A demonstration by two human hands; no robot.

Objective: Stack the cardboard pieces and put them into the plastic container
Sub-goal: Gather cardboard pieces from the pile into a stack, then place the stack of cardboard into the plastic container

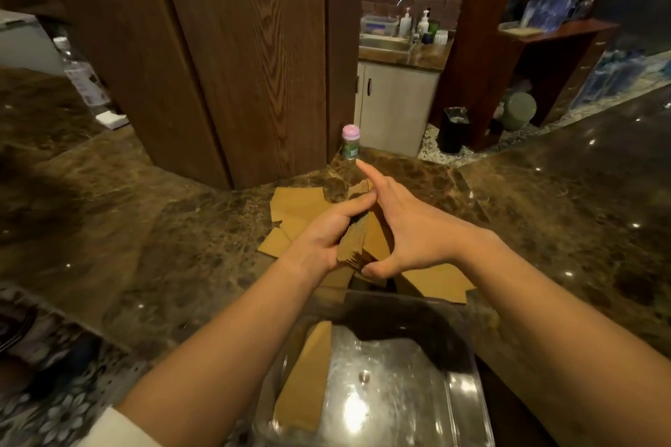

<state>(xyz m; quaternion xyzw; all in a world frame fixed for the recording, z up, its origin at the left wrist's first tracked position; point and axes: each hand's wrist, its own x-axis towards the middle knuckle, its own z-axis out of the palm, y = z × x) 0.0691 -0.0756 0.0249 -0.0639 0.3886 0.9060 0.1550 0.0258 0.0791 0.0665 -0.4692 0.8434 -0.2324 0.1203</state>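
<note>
Head view: cardboard stack (357,239) pinched between left hand (319,236) and right hand (410,229) fingers (363,170).

Cardboard pieces (357,229) tan-brown, plain, edges showing fine corrugated ribbing. Countertop (181,247) beneath them dark brown marble, mottled with paler tan veining. Plastic container (457,374) nearer than the cardboard, clear and glossy. Small bottle (350,141) beyond the cardboard: pink cap, green body. Pillar (236,47) behind it dark brown woodgrain
</note>
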